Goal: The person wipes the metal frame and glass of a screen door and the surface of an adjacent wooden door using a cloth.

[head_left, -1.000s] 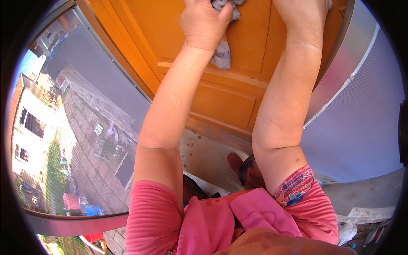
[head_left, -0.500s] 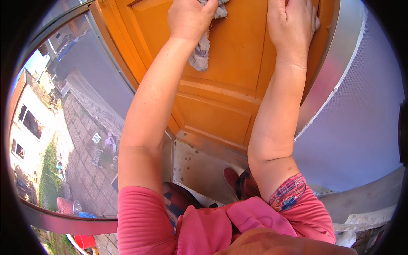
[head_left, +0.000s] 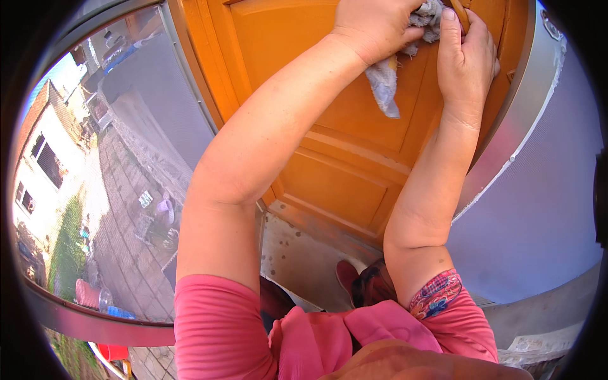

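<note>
An orange wooden panelled door (head_left: 285, 57) stands in front of me. My left hand (head_left: 377, 28) is closed on a grey, worn cloth (head_left: 384, 88); one end of it hangs down below the fingers against the door. The bunched upper part is beside my right hand (head_left: 467, 69). That hand is curled at the door's right side, around what looks like an orange-brown door handle (head_left: 461, 15), showing between thumb and forefinger. Part of the handle is hidden by the fingers and cut off by the picture's top edge.
A metal frame (head_left: 506, 152) edges the door at right, next to a pale bluish mesh panel (head_left: 532, 190). Through a screen on the left appear a paved yard (head_left: 126, 202) and a white house (head_left: 47, 158). Below the door is a spotted sill (head_left: 294, 244), with my dark red shoe (head_left: 346, 273) nearby.
My left hand has moved right with the cloth, up to my right hand. The view has shifted slightly, and the handle now shows in the right hand.
</note>
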{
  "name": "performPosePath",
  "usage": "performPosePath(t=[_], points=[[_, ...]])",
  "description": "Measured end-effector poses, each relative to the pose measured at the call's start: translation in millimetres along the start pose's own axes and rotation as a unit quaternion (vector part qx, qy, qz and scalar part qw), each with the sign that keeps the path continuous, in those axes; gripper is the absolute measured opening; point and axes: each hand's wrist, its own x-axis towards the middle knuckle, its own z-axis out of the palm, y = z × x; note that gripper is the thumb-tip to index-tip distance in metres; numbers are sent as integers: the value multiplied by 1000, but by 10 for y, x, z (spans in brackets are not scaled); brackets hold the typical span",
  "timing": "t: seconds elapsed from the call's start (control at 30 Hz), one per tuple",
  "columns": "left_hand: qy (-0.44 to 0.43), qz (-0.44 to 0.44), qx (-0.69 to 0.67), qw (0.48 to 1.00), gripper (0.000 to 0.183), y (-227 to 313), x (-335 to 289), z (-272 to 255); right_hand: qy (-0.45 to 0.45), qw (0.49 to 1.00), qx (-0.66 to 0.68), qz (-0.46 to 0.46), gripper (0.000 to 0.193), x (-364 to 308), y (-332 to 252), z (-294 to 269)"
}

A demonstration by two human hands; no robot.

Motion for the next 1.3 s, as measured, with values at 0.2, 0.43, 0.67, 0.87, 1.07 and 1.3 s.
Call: performPosePath(t=[0.2, 0.43, 0.67, 0.87, 1.07, 1.3], points=[[38, -40, 84, 995, 58, -769, -382, -236, -8, 999, -11, 37, 65, -51, 43, 71], [132, -352, 98, 922, 34, -2125, -824, -702, 19, 999, -50, 11, 70, 62, 52, 2], [153, -343, -51, 925, 31, -1300, -533, -447, 26, 998, -63, -7, 72, 47, 118, -15], [12, -100, 6, 995, 56, -510, -384, -160, 4, 999, -21, 31, 70, 8, 69, 3], [53, -151, 58, 985, 58, -1059, -543, -291, 9, 1000, -17, 18, 68, 36, 114, -31], [123, -408, 23, 904, 40, -2006, -846, -592, -27, 998, -53, 29, 49, 58, 41, -42]])
